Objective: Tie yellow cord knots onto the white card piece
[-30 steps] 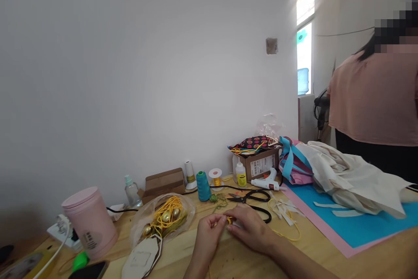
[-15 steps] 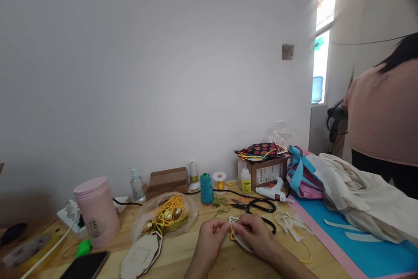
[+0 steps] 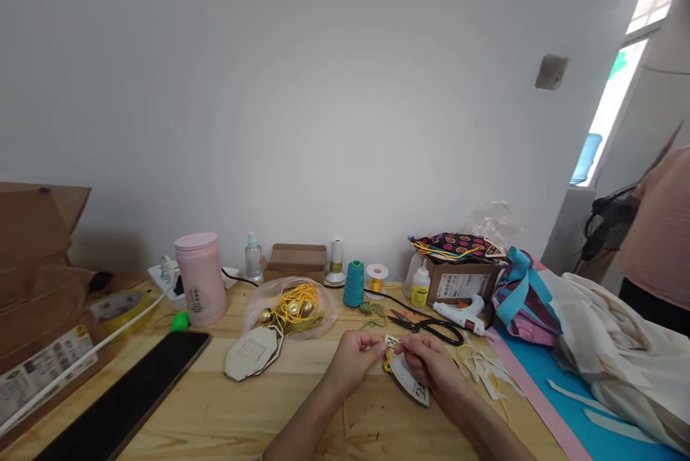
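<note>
My left hand [image 3: 356, 359] is closed in a pinch at the left edge of a white fan-shaped piece [image 3: 408, 380] with black printing. A yellow cord [image 3: 387, 360] is looped along that edge, and a strand hangs below my left hand. My right hand [image 3: 430, 362] pinches at the top of the piece, where a bit of yellow cord shows by the fingertips. The fingers partly hide the piece. Just beyond my hands lie black-handled scissors [image 3: 425, 326] and a tangle of green thread [image 3: 373, 310].
A glue gun [image 3: 462, 316], glue bottle [image 3: 420, 287] and teal thread cone [image 3: 354, 284] stand behind. Left are white octagonal pieces [image 3: 249, 353], a bag of yellow cords with gold bells [image 3: 294, 306], a pink canister [image 3: 200, 281] and a phone [image 3: 129, 393]. A person [image 3: 660, 231] stands right.
The view has turned left, so the table's things sit farther right and a cardboard box shows at left. More of the fan-shaped piece shows below my hands, and my fingertips are slightly farther apart.
</note>
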A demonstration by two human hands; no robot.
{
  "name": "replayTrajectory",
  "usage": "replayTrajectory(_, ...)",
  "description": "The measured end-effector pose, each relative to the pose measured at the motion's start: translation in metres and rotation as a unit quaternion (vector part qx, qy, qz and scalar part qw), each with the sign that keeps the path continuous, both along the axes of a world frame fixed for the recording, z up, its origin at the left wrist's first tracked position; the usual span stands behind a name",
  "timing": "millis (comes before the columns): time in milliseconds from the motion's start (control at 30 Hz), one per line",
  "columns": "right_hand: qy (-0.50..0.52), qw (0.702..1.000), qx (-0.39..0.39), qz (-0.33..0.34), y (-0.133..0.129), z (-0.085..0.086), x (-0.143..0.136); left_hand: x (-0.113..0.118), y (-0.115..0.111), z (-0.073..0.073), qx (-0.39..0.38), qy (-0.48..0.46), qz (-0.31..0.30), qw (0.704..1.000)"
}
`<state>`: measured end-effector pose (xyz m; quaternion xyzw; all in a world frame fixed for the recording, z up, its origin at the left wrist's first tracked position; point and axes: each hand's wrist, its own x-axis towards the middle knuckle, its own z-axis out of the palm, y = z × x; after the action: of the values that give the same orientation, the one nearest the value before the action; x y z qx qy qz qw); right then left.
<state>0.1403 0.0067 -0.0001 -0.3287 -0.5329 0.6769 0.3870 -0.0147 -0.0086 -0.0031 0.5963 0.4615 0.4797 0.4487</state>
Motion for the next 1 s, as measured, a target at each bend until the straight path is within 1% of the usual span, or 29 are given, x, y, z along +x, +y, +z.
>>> replayTrajectory(100,0.004,1.0,-0.014,0.002,0.0,0.001,0.0,-0.001,0.0,0.0,0.0,0.002,-0.027,1.0)
replayTrajectory(233,-0.004,0.999,-0.027,-0.019,-0.003,0.005,0.0,0.0,-0.002,0.0,0.001,0.018,-0.046,0.999)
replayTrajectory(300,-0.01,0.999,-0.03,-0.024,-0.003,0.006,0.0,0.001,-0.003,0.0,0.002,0.022,-0.042,0.999)
replayTrajectory(467,-0.035,0.999,-0.021,-0.03,-0.003,0.005,-0.001,0.001,-0.003,-0.003,-0.014,0.031,-0.01,0.999)
replayTrajectory(567,-0.037,0.999,-0.015,-0.021,-0.002,0.004,-0.001,0.001,-0.002,-0.004,-0.014,0.025,-0.008,1.0)
replayTrajectory(767,-0.004,0.999,-0.03,-0.01,-0.003,0.007,0.002,0.001,0.0,-0.005,0.008,0.012,-0.024,1.0)
replayTrajectory(900,0.039,0.998,-0.04,0.003,-0.004,0.012,0.005,0.001,0.002,-0.006,-0.003,0.004,-0.009,1.0)
replayTrajectory(1000,0.038,0.999,-0.037,-0.003,-0.006,0.015,0.005,0.001,0.003,-0.006,-0.018,-0.015,0.002,1.0)
